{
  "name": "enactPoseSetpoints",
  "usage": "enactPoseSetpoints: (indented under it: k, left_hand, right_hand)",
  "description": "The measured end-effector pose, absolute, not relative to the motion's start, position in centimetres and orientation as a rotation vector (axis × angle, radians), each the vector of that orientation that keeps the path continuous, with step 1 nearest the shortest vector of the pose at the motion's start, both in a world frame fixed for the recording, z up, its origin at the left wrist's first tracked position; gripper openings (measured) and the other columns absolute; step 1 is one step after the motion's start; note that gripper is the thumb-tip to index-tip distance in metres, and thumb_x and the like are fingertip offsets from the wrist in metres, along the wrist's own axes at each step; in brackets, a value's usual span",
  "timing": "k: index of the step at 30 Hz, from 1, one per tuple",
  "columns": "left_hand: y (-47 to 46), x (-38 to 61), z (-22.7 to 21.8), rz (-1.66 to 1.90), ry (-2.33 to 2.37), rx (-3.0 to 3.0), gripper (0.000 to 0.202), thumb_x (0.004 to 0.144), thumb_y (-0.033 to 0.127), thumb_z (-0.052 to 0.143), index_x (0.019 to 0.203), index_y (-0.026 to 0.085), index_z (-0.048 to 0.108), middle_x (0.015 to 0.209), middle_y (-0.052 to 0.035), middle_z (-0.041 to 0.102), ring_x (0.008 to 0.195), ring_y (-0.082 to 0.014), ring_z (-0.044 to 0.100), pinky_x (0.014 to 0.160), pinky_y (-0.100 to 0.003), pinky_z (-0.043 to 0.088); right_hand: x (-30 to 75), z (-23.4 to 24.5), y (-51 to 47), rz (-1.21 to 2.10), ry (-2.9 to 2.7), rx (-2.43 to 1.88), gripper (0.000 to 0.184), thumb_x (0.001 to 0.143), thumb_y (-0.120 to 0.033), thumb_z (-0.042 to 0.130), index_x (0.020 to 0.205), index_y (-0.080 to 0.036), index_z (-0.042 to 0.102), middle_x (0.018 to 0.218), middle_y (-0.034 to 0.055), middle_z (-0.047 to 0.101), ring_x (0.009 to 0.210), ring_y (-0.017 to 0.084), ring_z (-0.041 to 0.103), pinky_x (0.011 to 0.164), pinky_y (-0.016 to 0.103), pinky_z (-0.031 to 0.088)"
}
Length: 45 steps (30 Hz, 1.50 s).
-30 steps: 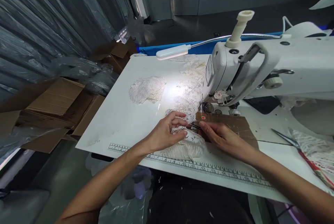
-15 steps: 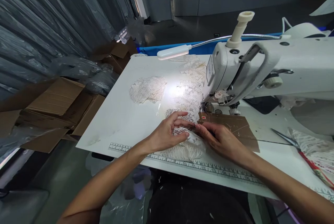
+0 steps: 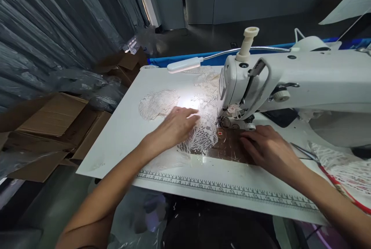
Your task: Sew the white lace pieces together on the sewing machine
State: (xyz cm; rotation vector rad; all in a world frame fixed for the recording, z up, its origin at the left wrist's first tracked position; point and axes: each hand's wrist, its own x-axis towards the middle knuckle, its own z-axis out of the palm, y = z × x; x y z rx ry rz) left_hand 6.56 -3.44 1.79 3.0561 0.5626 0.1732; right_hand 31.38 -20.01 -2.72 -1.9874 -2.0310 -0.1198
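Note:
A strip of white lace lies spread flat on the white table, partly over a brown card below the needle of a white sewing machine. My left hand rests flat on the lace's left side, fingers stretched toward the lit patch. My right hand lies palm down on the brown card just right of the lace, fingers pointing at the presser foot. Neither hand grips anything that I can see.
A gooseneck lamp lights the table. A second lace piece lies at the left. A printed ruler runs along the front edge. Scissors and more lace sit at the right. Cardboard boxes stand left of the table.
The bunched lace has been spread flat. My left hand moved up and left onto it; my right hand let go and slid right onto the brown card. The view shifted slightly.

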Motion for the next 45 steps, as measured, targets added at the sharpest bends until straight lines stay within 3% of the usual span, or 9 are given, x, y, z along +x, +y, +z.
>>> enactPoseSetpoints:
  k: [4,9,12,15,19,23,30,37,45]
  left_hand:
    - [-4.1,10.4,-0.4,0.175,0.157,3.098,0.038,0.09,-0.001,0.039,0.122,0.012,0.054,0.131,-0.0113,0.056,0.107,-0.0194,0.058,0.087,-0.032,0.048]
    - [-4.3,8.5,0.1,-0.095,0.434,3.105,0.05,0.09,0.009,0.045,0.139,0.02,0.037,0.122,-0.0137,0.056,0.077,-0.0159,0.059,0.058,-0.023,0.042]
    - [-3.7,6.8,0.4,-0.11,0.515,2.999,0.033,0.092,0.013,0.04,0.123,0.019,0.053,0.111,-0.0118,0.057,0.06,-0.0093,0.052,0.048,-0.021,0.035]
    - [-2.9,6.5,-0.6,0.184,0.498,2.949,0.025,0.094,0.019,0.039,0.099,0.017,0.063,0.115,-0.0122,0.056,0.069,-0.0121,0.057,0.05,-0.023,0.042]
    - [-2.3,7.8,-2.5,0.607,0.46,2.762,0.024,0.095,0.026,0.045,0.113,0.022,0.06,0.122,-0.0089,0.054,0.081,-0.013,0.061,0.068,-0.032,0.056]
    - [-2.7,9.0,-2.5,0.471,0.306,2.836,0.041,0.091,0.031,0.057,0.129,0.018,0.048,0.133,-0.0158,0.048,0.089,-0.0182,0.062,0.073,-0.038,0.057]
    - [-4.9,9.5,-1.1,0.467,0.183,2.978,0.024,0.095,0.015,0.042,0.111,0.016,0.06,0.115,-0.0117,0.063,0.098,-0.0217,0.06,0.08,-0.038,0.049]
    - [-4.3,9.1,0.2,0.11,0.343,2.974,0.027,0.095,0.032,0.049,0.112,0.017,0.064,0.118,-0.0106,0.063,0.097,-0.0233,0.058,0.081,-0.038,0.043]
    - [-1.3,13.3,0.0,0.241,0.473,2.74,0.02,0.087,0.031,0.059,0.093,0.015,0.07,0.092,-0.0072,0.066,0.083,-0.0195,0.06,0.069,-0.032,0.046]
  right_hand:
    - [30.1,-2.3,-19.3,0.027,-2.036,-1.907,0.032,0.096,-0.03,0.039,0.09,-0.019,0.068,0.087,0.0092,0.065,0.082,0.026,0.058,0.069,0.037,0.045]
    - [30.4,-2.2,-19.6,0.105,-1.986,-1.834,0.029,0.094,-0.026,0.041,0.087,-0.019,0.068,0.086,0.0074,0.066,0.079,0.022,0.058,0.068,0.034,0.046]
    - [30.6,-2.4,-19.5,0.186,-1.986,-1.822,0.028,0.094,-0.026,0.041,0.087,-0.018,0.068,0.09,0.0077,0.067,0.082,0.022,0.059,0.071,0.035,0.046]
    - [30.3,-2.6,-19.0,0.268,-2.031,-1.787,0.029,0.095,-0.026,0.041,0.088,-0.018,0.068,0.093,0.009,0.067,0.085,0.023,0.06,0.077,0.038,0.047]
    - [30.0,-2.8,-18.9,0.279,-2.047,-1.721,0.028,0.094,-0.026,0.042,0.089,-0.017,0.069,0.096,0.0108,0.068,0.087,0.024,0.061,0.079,0.04,0.049]
    - [30.3,-2.5,-19.9,0.238,-1.979,-1.766,0.029,0.094,-0.026,0.04,0.093,-0.018,0.069,0.102,0.0122,0.067,0.091,0.026,0.062,0.076,0.041,0.052]
    - [29.0,-2.4,-19.8,0.215,-1.994,-1.586,0.028,0.094,-0.021,0.043,0.109,-0.014,0.066,0.112,0.0133,0.064,0.103,0.024,0.06,0.089,0.04,0.052]
    - [26.3,-4.1,-19.3,0.139,-2.273,-1.451,0.04,0.091,-0.017,0.046,0.131,-0.015,0.054,0.129,0.0123,0.058,0.123,0.03,0.048,0.097,0.054,0.046]
    - [31.7,1.2,-24.2,-0.158,-2.048,-1.471,0.034,0.092,-0.021,0.049,0.125,-0.028,0.055,0.119,0.0118,0.059,0.106,0.025,0.058,0.085,0.042,0.051]
